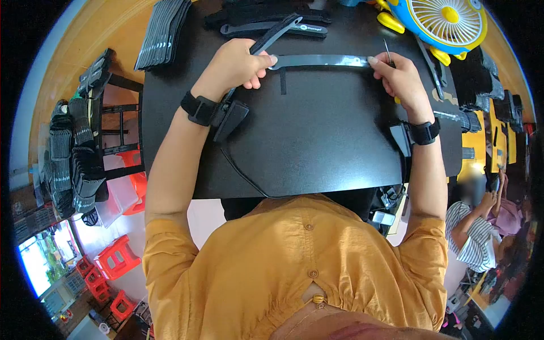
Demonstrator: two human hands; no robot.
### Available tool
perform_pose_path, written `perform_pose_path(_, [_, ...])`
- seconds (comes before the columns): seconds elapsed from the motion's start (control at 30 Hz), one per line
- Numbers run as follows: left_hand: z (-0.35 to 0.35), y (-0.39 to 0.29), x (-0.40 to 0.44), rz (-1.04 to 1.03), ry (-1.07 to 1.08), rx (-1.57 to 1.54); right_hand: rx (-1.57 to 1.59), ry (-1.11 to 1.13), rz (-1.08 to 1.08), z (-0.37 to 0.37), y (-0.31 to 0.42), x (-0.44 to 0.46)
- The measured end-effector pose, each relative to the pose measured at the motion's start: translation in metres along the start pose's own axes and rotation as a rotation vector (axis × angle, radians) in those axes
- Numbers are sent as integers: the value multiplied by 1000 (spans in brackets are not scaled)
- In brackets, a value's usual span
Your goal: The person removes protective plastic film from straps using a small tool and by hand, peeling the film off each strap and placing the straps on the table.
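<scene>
Glossy strip (323,60) is held lengthwise over the black tabletop (306,136), its ends pinched between closed thumb and fingers of left hand (241,63) and right hand (401,79); a dark strap (276,35) is also gripped in the left.

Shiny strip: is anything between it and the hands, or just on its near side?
Nothing visible stands between the shiny strip and the left hand or right hand; they pinch its ends. On its near side, a short dark strip shows on the tabletop, by the left end.
</scene>
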State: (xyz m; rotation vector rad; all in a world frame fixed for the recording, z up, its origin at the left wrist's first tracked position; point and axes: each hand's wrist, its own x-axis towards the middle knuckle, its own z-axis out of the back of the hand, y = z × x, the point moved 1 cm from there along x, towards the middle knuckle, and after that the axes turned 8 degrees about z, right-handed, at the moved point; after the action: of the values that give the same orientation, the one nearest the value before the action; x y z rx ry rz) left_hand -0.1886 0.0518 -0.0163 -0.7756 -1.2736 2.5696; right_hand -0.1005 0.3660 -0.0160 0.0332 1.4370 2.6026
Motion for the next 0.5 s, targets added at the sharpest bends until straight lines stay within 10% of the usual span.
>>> perform_pose_path(0.5, [-9, -13, -1, -12, -151, 229, -158, 2, -40, -1, 1, -1])
